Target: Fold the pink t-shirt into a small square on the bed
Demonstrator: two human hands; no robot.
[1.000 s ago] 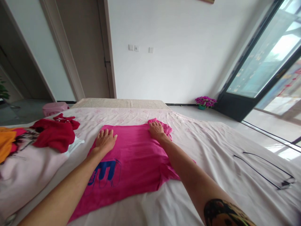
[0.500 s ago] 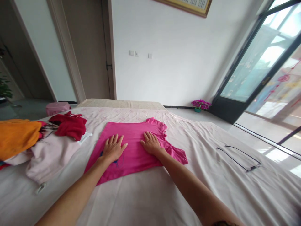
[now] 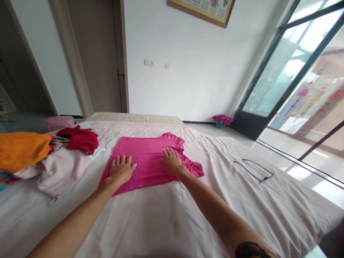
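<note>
White wall (image 3: 193, 89) fills most of the back, and a pale pink sheet (image 3: 150, 229) takes up pretty much the whole lower half of the frame. Big glass door (image 3: 268, 82) at upper right, brown door (image 3: 91, 53) at upper left.

Pink shirt (image 3: 146, 150) is laid out flat smack in the middle, sleeves toward the right, a bit crumpled on that side. Clothes pile at left: orange cloth (image 3: 23, 148), pale pink garment (image 3: 63, 170), red garment (image 3: 83, 139). Pink stool (image 3: 59, 123) just behind that. Framed picture (image 3: 204, 9) up top shows way more than a second ago, when only a sliver poked in.

Both hands are open, palms down, nothing gripped. Left hand (image 3: 121, 169) is at the shirt's left part, covering most of the blue print (image 3: 133, 166) that was in plain sight earlier. Right hand (image 3: 171, 162) was up at the sleeve end a second ago, now it's closer to the middle; can't tell if that palm's fully touching.

Purple flowers (image 3: 222, 120) sit near the glass door, glasses (image 3: 255, 172) lie on the sheet at right.
</note>
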